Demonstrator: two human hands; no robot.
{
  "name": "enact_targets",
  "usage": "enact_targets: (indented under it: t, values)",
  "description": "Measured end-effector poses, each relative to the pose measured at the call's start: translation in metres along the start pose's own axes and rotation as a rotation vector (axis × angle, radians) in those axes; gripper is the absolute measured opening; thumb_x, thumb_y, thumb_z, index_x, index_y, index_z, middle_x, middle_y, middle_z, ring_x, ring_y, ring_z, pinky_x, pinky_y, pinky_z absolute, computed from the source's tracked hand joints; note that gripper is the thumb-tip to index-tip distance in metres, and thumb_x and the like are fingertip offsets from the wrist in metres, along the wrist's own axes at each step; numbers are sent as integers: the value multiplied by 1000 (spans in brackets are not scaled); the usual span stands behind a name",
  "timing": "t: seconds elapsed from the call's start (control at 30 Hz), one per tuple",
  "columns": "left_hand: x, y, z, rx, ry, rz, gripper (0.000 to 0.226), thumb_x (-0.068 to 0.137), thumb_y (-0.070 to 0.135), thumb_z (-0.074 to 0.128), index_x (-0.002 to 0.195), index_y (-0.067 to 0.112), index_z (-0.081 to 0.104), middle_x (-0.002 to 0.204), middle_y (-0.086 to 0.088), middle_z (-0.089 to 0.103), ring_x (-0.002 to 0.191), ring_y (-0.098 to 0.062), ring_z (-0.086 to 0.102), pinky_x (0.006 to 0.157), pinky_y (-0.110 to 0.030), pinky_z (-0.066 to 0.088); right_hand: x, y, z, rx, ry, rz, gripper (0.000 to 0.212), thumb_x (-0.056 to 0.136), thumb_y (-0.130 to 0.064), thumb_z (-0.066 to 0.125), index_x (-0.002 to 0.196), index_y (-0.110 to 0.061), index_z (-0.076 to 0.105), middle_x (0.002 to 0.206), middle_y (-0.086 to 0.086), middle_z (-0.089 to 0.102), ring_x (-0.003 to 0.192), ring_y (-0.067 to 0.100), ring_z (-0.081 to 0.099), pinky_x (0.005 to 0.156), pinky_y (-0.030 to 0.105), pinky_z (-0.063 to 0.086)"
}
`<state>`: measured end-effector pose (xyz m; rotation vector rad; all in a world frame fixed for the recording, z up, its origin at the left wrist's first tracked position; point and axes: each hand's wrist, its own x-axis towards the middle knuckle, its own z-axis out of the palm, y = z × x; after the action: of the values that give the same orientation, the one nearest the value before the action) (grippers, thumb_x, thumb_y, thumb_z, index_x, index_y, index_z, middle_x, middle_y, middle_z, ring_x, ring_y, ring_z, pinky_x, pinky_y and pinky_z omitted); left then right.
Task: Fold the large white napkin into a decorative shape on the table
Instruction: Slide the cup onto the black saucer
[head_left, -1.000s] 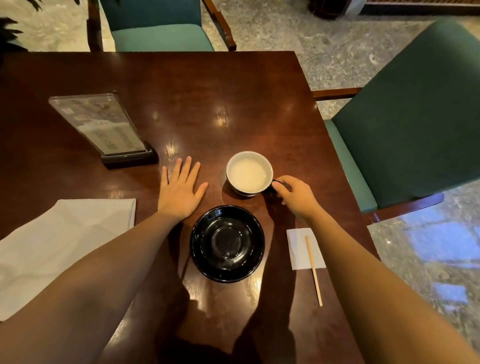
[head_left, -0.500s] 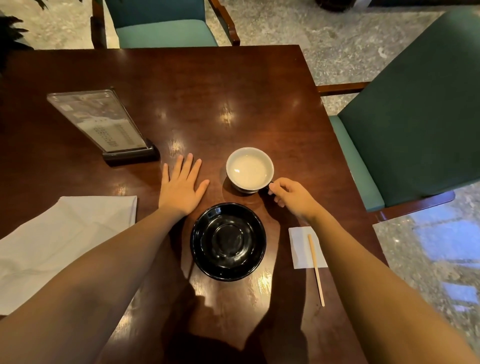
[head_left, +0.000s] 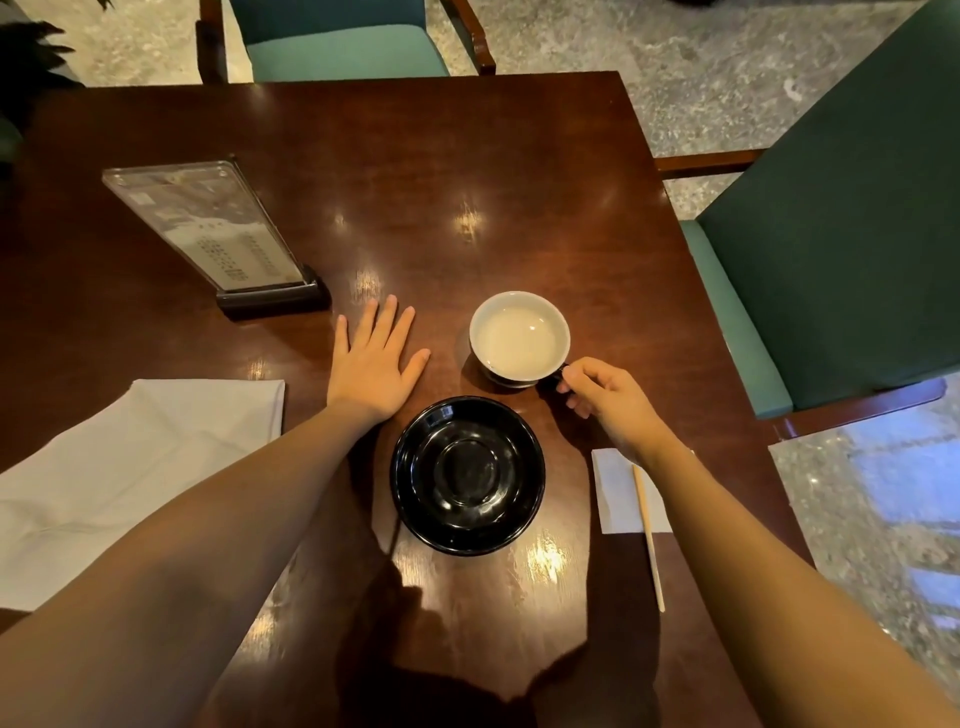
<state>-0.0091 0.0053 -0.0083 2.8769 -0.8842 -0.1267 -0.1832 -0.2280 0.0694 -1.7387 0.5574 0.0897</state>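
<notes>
The large white napkin (head_left: 119, 467) lies flat and creased at the table's near left, partly under my left forearm. My left hand (head_left: 375, 364) rests palm down on the dark wood, fingers spread, right of the napkin and holding nothing. My right hand (head_left: 605, 402) pinches the dark handle of a white cup (head_left: 519, 338) that stands on the table right of centre. A black saucer (head_left: 467, 475) sits just in front of the cup, between my two arms.
A clear menu stand (head_left: 218, 234) on a black base stands at the back left. A small white paper napkin (head_left: 621, 491) with a wooden stirrer (head_left: 648, 535) lies under my right wrist. Green chairs stand at the far side (head_left: 343, 47) and on the right (head_left: 831, 234).
My right hand shifted slightly around the cup's handle and now pinches it. The cup, saucer and my left hand stay in place; the camera view moved a little.
</notes>
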Motion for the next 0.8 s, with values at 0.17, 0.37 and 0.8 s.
enact_targets:
  t: [0.17, 0.37, 0.8]
  values:
    - [0, 1, 0, 9, -1, -3, 64, 92, 58, 15, 148, 28, 10, 159, 0, 6, 146, -19, -2, 116, -50, -3, -10, -8, -1, 36, -1, -66, 25, 97, -21, 45, 80, -9, 59, 70, -5, 56, 60, 0, 47, 60, 14, 42]
    - [0, 1, -3, 9, -16, -2, 64, 92, 58, 13, 148, 28, 8, 159, 0, 4, 146, -20, -4, 117, -50, -3, -24, -18, 1, 59, -95, -85, 28, 96, -23, 46, 85, -1, 58, 66, -1, 51, 61, 10, 43, 59, 20, 37]
    - [2, -3, 3, 7, 10, 1, 69, 89, 63, 4, 148, 29, 9, 159, 1, 7, 146, -20, -1, 115, -50, -4, -63, 5, 21, 49, -304, -44, 20, 95, -15, 48, 81, -9, 61, 77, 5, 54, 69, 17, 46, 65, 22, 40]
